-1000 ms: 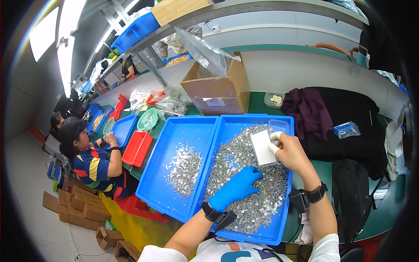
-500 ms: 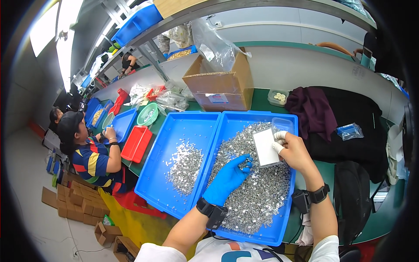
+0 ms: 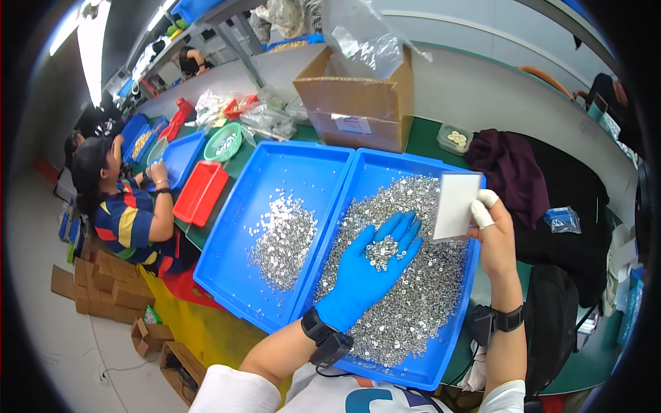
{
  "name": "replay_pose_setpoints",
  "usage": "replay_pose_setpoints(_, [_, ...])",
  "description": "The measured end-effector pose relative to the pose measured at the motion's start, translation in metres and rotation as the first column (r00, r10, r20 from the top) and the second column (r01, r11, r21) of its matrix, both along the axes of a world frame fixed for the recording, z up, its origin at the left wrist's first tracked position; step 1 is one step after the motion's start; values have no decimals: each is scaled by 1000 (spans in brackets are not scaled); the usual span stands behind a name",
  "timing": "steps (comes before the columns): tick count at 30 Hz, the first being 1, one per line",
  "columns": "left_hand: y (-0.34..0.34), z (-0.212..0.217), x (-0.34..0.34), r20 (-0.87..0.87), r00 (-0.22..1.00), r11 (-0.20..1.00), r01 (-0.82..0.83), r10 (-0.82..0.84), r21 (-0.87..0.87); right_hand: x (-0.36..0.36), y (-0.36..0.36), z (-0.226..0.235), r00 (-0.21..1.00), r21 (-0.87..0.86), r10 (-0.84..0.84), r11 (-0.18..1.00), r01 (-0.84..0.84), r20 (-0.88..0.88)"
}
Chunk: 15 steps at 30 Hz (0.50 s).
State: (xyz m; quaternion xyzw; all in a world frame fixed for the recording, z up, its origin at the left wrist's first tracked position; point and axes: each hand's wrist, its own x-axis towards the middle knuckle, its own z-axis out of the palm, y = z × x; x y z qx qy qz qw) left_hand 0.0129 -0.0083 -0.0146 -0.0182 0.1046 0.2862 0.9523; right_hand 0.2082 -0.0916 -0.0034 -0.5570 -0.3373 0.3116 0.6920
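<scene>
My left hand (image 3: 368, 279), in a blue glove, is turned palm up with its fingers slightly curled. A small heap of metal rings (image 3: 383, 253) lies in its palm. Below it, the right blue tray (image 3: 454, 358) holds a thick layer of the same small, silvery pieces. My right hand (image 3: 494, 230), with white covers on the thumb and a finger, pinches a white rectangular card (image 3: 456, 206) by its right edge. The card stands nearly upright over the tray's far right part and hides the pieces behind it.
Left of it, another blue tray (image 3: 231, 275) bears a smaller pile of metal pieces. Behind stand a cardboard box (image 3: 358, 113) and a clear tub (image 3: 454, 138). A red tray (image 3: 201, 193) lies near a seated co-worker (image 3: 131, 213). Dark cloth (image 3: 506, 168) and a black bag (image 3: 551, 316) are at right.
My left hand has turned from fingers-down among the pieces to palm up, with a heap of rings in it. My right hand has moved the card right and tipped it more upright.
</scene>
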Motion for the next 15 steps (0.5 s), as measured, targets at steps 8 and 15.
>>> replay_pose_setpoints(8, [3, 11, -12, 158, 987, 999, 35, -40, 28, -13, -19, 9, 913, -74, 348, 938, -340, 211])
replay_pose_setpoints(15, [4, 12, -15, 174, 985, 996, -1, -16, 94, -66, -17, 35, 395, -453, 648, 750, -482, 651])
